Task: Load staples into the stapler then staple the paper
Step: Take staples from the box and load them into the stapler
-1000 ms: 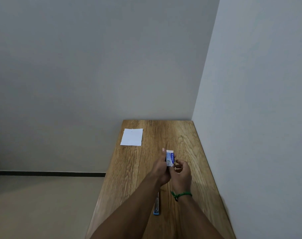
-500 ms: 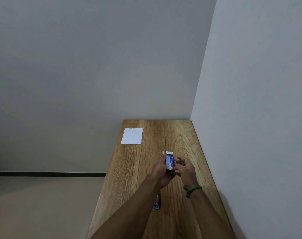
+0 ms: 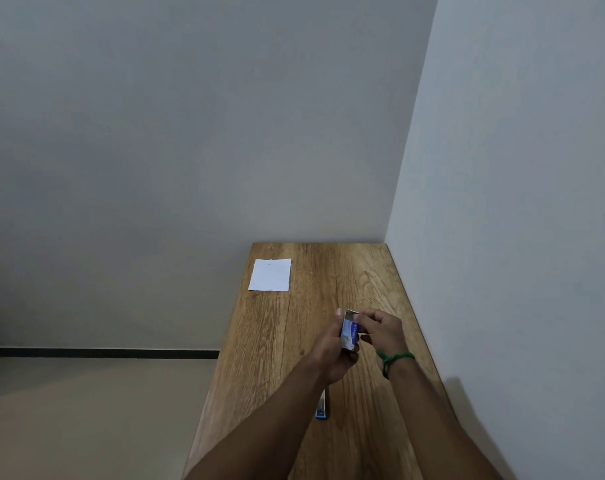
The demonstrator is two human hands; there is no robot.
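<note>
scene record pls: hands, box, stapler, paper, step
left hand: grips box, held upright above table
right hand: fingers pinch at the box's top end; too small to tell what they hold there
stapler: lies on table, near side, partly hidden by left forearm
paper: flat at table's far left corner
step: both hands on box; stapler and paper untouched
</note>
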